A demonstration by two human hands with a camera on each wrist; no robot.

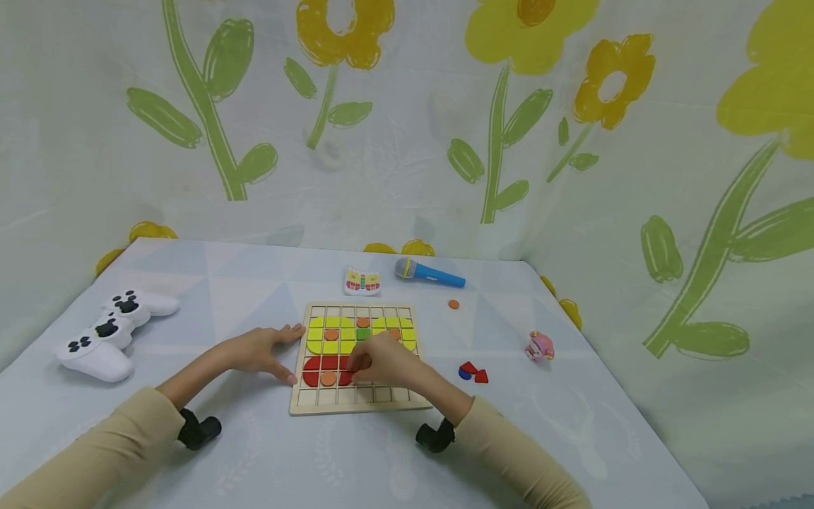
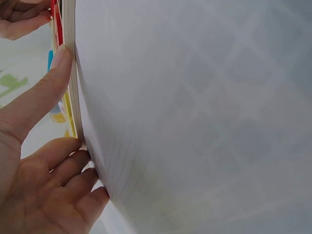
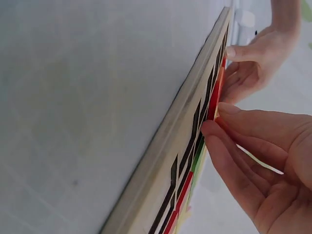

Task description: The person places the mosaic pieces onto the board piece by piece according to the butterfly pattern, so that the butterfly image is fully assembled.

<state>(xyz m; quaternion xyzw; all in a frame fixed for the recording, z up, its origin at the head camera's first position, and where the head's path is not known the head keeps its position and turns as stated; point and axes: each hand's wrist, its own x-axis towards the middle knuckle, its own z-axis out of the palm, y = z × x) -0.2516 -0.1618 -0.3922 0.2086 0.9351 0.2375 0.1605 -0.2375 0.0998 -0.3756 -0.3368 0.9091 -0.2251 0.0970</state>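
Observation:
A square wooden grid board (image 1: 360, 408) lies flat, holding yellow, red, orange and green tiles. My left hand (image 1: 257, 349) steadies its left edge, thumb and fingers spread; in the left wrist view the thumb (image 2: 59, 58) presses the board's side. Over the middle of the board is my right hand (image 1: 389, 362), its thumb and forefinger pinching a red tile (image 3: 213, 103) at the grid surface. Further red tiles (image 1: 311, 377) sit in the lower left cells around an orange disc (image 1: 328, 379). Yellow tiles (image 1: 316, 336) fill upper rows, with a green square (image 1: 363, 333) between them.
Loose red and blue pieces (image 1: 481, 376) lie right of the board, near a pink toy figure (image 1: 540, 346). An orange disc (image 1: 453, 304), a blue microphone (image 1: 439, 275) and a butterfly pattern card (image 1: 362, 282) are behind. White game controllers (image 1: 104, 343) stand at left.

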